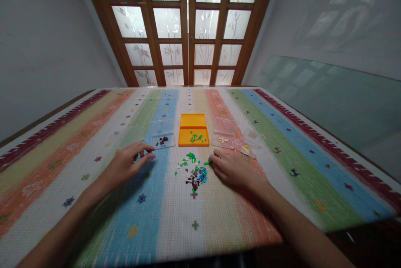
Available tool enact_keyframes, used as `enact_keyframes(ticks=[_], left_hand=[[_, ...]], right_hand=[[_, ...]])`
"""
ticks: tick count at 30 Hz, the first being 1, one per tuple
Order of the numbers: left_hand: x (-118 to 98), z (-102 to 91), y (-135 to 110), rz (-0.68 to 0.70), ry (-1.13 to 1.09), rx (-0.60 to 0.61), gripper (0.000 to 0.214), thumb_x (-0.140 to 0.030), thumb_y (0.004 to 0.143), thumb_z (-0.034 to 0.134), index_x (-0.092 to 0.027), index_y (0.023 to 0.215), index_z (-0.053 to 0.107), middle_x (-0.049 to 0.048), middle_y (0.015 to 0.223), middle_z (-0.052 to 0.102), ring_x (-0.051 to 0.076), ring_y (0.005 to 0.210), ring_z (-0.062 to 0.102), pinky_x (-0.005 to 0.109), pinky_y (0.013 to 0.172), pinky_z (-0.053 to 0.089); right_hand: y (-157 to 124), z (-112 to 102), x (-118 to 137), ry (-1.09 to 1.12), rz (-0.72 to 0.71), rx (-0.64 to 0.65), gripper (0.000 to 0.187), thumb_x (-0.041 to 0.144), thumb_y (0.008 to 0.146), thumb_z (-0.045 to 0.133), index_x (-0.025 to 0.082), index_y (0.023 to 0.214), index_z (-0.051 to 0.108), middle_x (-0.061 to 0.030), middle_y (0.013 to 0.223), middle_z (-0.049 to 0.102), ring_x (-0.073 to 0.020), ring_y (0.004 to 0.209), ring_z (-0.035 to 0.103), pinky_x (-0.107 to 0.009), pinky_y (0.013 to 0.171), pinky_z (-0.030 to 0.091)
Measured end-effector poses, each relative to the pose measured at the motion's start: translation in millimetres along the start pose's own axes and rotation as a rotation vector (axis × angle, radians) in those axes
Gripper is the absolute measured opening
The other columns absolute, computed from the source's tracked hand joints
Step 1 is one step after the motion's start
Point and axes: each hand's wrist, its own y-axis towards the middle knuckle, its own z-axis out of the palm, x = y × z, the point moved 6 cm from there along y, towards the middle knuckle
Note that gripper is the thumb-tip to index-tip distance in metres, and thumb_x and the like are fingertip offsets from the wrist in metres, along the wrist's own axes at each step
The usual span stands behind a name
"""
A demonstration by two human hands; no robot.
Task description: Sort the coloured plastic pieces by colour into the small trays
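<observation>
A loose pile of small toy bricks (197, 174) in green, blue, brown and grey lies on the tablecloth between my hands. My right hand (230, 168) rests at the pile's right side, its fingers pinched at a green brick (206, 163). Over the cloth to the left hovers my left hand (131, 159), thumb and index finger slightly apart, with nothing visible between them. Nearest to it is a clear plastic box (171, 145) holding dark red bricks (163, 140). Behind the pile, an orange case (193, 120) lies unfolded, with green bricks (197, 137) in its front half.
Right of the case stand a clear box (224, 146) with cream bricks and another clear box (250, 154) with yellow bricks. A striped tablecloth (175, 226) covers the table. Beyond its far edge are wooden doors (189, 51) with glass panes.
</observation>
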Motion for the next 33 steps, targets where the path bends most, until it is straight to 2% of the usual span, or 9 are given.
enact_keyframes(ticks=[3,6,9,12,16,21,25,30,33], left_hand=[[-35.2,24.8,-3.3,0.148,-0.069,0.106,0.023,-0.038,0.099,0.054,-0.023,0.106,0.07,0.0045,0.099,0.072,0.019,0.083,0.066,0.033,0.08,0.054],[-59.8,53.5,-10.2,0.242,-0.151,0.248,0.02,-0.033,0.101,0.058,-0.024,0.116,0.067,0.0058,0.106,0.069,0.019,0.092,0.066,0.035,0.086,0.054],[-72.3,77.4,-14.6,0.281,-0.186,0.339,0.022,-0.027,0.1,0.059,-0.023,0.121,0.065,0.0079,0.11,0.066,0.021,0.099,0.064,0.036,0.088,0.053],[-77.0,91.1,-13.1,0.301,-0.177,0.348,0.02,-0.022,0.098,0.061,-0.021,0.117,0.066,0.008,0.106,0.064,0.022,0.098,0.061,0.037,0.087,0.053],[-79.7,97.3,-6.7,0.317,-0.163,0.331,0.028,-0.018,0.097,0.062,-0.023,0.124,0.066,0.0082,0.105,0.063,0.022,0.098,0.058,0.036,0.086,0.052],[-81.3,100.9,-2.0,0.317,-0.171,0.34,0.02,-0.018,0.097,0.06,-0.02,0.114,0.071,0.0076,0.098,0.061,0.021,0.093,0.058,0.034,0.082,0.051],[-80.2,101.7,-1.0,0.31,-0.195,0.311,0.018,-0.021,0.098,0.06,-0.02,0.113,0.071,0.0076,0.098,0.063,0.021,0.093,0.058,0.034,0.082,0.051],[-81.8,101.0,-1.2,0.321,-0.186,0.302,0.012,-0.019,0.098,0.061,-0.02,0.101,0.073,0.0077,0.098,0.063,0.022,0.095,0.057,0.035,0.082,0.05],[-82.8,100.5,-0.8,0.339,-0.167,0.282,0.012,-0.019,0.097,0.062,-0.02,0.103,0.072,0.0079,0.098,0.062,0.022,0.094,0.056,0.035,0.08,0.049]], right_hand=[[-0.2,0.6,-0.3,-0.003,0.006,-0.006,0.009,0.016,0.1,0.052,0.018,0.095,0.059,-0.0067,0.096,0.066,-0.0157,0.074,0.056,-0.03,0.064,0.031],[0.1,2.1,-0.2,-0.001,0.002,-0.004,0.009,0.016,0.1,0.051,0.018,0.096,0.059,-0.0068,0.096,0.066,-0.0157,0.074,0.056,-0.03,0.064,0.031],[0.3,3.4,-0.4,0.004,-0.007,-0.012,0.009,0.015,0.099,0.052,0.017,0.096,0.06,-0.0065,0.095,0.065,-0.0153,0.073,0.055,-0.03,0.064,0.031],[0.1,4.4,-1.0,0.002,-0.011,-0.024,0.009,0.015,0.099,0.052,0.017,0.096,0.06,-0.0067,0.095,0.065,-0.0154,0.073,0.055,-0.031,0.063,0.03],[0.0,4.2,-0.9,-0.001,-0.013,-0.031,0.01,0.017,0.099,0.051,0.017,0.095,0.061,-0.0072,0.095,0.065,-0.0157,0.073,0.055,-0.031,0.063,0.03],[0.2,3.4,-0.1,-0.01,-0.012,-0.03,0.01,0.016,0.099,0.051,0.017,0.096,0.061,-0.007,0.094,0.065,-0.0158,0.073,0.054,-0.031,0.063,0.029],[-0.2,4.1,-0.3,-0.002,-0.012,-0.042,0.01,0.016,0.099,0.051,0.017,0.096,0.061,-0.0069,0.094,0.065,-0.0155,0.073,0.054,-0.031,0.065,0.03],[-0.9,5.3,-0.6,-0.007,-0.027,-0.051,0.01,0.017,0.1,0.051,0.017,0.096,0.06,-0.0075,0.095,0.065,-0.0162,0.075,0.054,-0.031,0.066,0.031],[-0.4,5.3,-1.4,-0.005,-0.022,-0.045,0.01,0.017,0.099,0.051,0.017,0.096,0.06,-0.0072,0.096,0.065,-0.0159,0.074,0.054,-0.031,0.065,0.031]])
